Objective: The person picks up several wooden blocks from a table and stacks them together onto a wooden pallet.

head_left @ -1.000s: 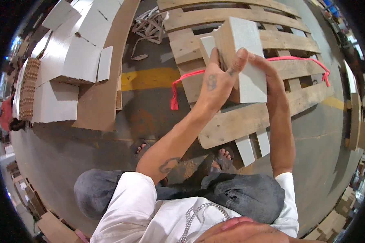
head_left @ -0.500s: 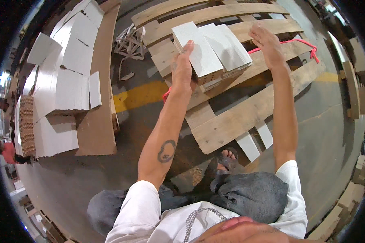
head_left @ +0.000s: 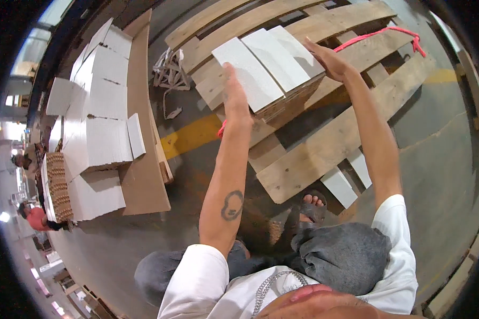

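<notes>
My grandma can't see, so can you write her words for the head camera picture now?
A person's left hand and right hand flank stacks of flat white cardboard pieces on a wooden pallet. To the left, more white cardboard lies on a brown cardboard sheet.

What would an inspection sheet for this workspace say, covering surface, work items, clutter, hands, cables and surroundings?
Surface: slatted wooden pallet on a grey floor with a yellow stripe.
Work items: stack of white-topped cardboard pieces on the pallet, tops in overlapping steps.
Clutter: red strap across the pallet; tangled pale strapping beside it; white strips protruding at its near edge.
Hands: left hand at the stack's left side, fingers mostly hidden; right hand open at its right side, contact unclear.
Cables: nothing seen.
Surroundings: larger white stack on a brown cardboard sheet to the left; people in the left background.
</notes>
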A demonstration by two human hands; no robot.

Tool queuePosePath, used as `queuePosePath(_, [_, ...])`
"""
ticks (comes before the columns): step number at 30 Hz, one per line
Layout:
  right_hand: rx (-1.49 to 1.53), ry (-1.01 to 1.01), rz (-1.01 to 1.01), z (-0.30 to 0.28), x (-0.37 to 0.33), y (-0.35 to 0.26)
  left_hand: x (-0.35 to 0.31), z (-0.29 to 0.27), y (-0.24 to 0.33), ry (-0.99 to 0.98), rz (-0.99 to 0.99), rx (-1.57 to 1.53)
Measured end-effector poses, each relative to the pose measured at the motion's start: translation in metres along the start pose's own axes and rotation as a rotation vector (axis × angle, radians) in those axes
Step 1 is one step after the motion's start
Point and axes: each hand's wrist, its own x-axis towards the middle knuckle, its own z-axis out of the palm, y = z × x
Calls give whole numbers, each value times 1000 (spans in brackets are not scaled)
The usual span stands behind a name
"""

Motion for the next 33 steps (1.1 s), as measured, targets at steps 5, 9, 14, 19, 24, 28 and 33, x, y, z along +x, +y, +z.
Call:
queuePosePath(5, [-72, 58, -50, 28, -4, -12, 8, 4, 2, -3, 54, 55])
queuePosePath(9, [-67, -89, -31, 13, 8, -7, 16, 3, -7, -55, 89, 80])
queuePosePath(14, [-139, 1, -58, 11, 16, 2, 8, 22, -9, 66, 155, 111])
queuePosePath(19, [-35, -26, -8, 9, 12, 12, 33, -15, -30, -22, 124, 165])
queuePosePath(24, [550, 113, -739, -67, -59, 100, -16, 10, -16, -20, 115, 277])
queuePosePath(28, [-399, 979, -144, -41, -237, 102, -12, 2, 16, -33, 309, 494])
queuePosePath(33, [-1080, 570, -94, -36, -311, 228, -20, 23, 0, 41, 264, 389])
